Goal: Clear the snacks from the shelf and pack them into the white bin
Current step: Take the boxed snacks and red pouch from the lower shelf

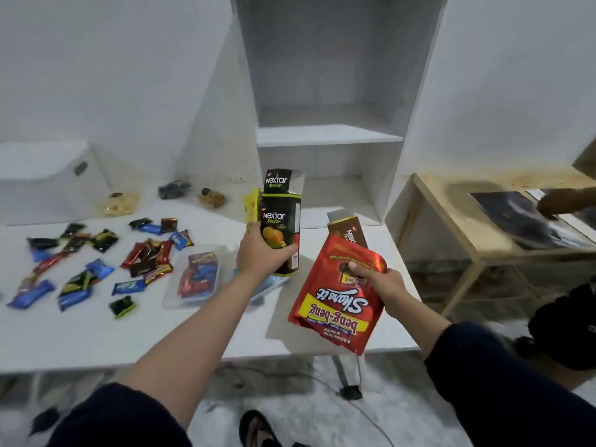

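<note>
- The left hand (pixel 258 253) grips a black Nextar box (pixel 281 232) around its lower half, thumb across the front; a yellow box (pixel 252 206) is pressed in behind it in the same grip.
- The black box stands upright, long axis vertical, its top flap open and pointing up.
- The right hand (pixel 377 280) pinches a red Beng-Beng pouch (pixel 335 304) near its sealed edge, together with a brown Nextar box (pixel 350 232) behind it.
- The pouch hangs upside down, print inverted, long axis running from upper right to lower left; the brown box tilts up and away.
- Both forearms reach forward over the white table (pixel 129 333), hands apart, in front of the white shelf (pixel 329 133).
- Loose snack wrappers (pixel 145 256) lie scattered across the table's left part, beside a clear tray (pixel 193 279) holding more.
- A white bin (pixel 48 179) sits at the table's far left.
</note>
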### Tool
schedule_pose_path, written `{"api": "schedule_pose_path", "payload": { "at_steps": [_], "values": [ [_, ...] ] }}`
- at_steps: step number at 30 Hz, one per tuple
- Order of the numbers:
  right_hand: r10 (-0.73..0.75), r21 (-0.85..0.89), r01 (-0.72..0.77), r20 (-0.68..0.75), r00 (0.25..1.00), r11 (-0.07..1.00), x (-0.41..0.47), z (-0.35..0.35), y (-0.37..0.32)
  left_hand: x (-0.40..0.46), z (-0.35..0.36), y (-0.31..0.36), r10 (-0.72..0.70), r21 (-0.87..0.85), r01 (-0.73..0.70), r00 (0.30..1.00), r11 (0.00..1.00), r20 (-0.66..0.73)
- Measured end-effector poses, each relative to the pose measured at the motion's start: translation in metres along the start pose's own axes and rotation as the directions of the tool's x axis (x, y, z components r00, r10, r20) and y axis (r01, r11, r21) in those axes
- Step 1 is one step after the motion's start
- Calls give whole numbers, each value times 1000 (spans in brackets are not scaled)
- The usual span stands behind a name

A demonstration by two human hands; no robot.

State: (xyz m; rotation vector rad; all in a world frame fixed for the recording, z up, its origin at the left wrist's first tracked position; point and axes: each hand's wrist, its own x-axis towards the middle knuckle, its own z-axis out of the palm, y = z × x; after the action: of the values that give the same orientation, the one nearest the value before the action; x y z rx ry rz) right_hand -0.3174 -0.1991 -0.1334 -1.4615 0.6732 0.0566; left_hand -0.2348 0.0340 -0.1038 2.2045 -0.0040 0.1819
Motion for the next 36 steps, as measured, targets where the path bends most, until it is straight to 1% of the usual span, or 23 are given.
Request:
{"api": "schedule_pose_path", "payload": {
  "at_steps": [2, 6, 10, 13, 16, 20, 25, 28, 31, 34, 36],
  "values": [
    [1, -20, 0, 47, 999, 1000, -13, 20, 2, -22, -26, -14, -64, -47, 62, 997, 997, -39],
    [0, -75, 14, 183, 983, 997, -42, 78, 6, -63, -91, -57, -189, -133, 166, 963, 977, -189],
    [8, -140, 41, 333, 943, 989, -80, 155, 17, -110, -170, -117, -330, -214, 272, 892, 938, -310],
    [32, -189, 58, 438, 898, 980, -118, 226, 31, -156, -234, -167, -420, -271, 333, 817, 903, -396],
    [81, -249, 66, 537, 840, 966, -165, 299, 53, -213, -294, -220, -524, -383, 373, 720, 845, -455],
    [180, -340, 64, 637, 749, 938, -234, 386, 91, -291, -362, -283, -665, -542, 407, 584, 736, -465],
    [259, -452, 159, 727, 636, 878, -300, 472, 141, -376, -417, -341, -756, -617, 437, 385, 654, -529],
    [298, -509, 213, 740, 603, 834, -330, 513, 167, -420, -434, -363, -794, -668, 437, 245, 603, -556],
    [328, -546, 261, 752, 572, 796, -352, 550, 194, -454, -440, -381, -838, -735, 428, 114, 526, -533],
    [329, -571, 284, 738, 589, 770, -365, 587, 224, -475, -441, -403, -872, -787, 421, 19, 451, -489],
    [314, -576, 294, 727, 611, 762, -369, 612, 243, -481, -442, -419, -889, -814, 415, -28, 406, -458]
  ]
}}
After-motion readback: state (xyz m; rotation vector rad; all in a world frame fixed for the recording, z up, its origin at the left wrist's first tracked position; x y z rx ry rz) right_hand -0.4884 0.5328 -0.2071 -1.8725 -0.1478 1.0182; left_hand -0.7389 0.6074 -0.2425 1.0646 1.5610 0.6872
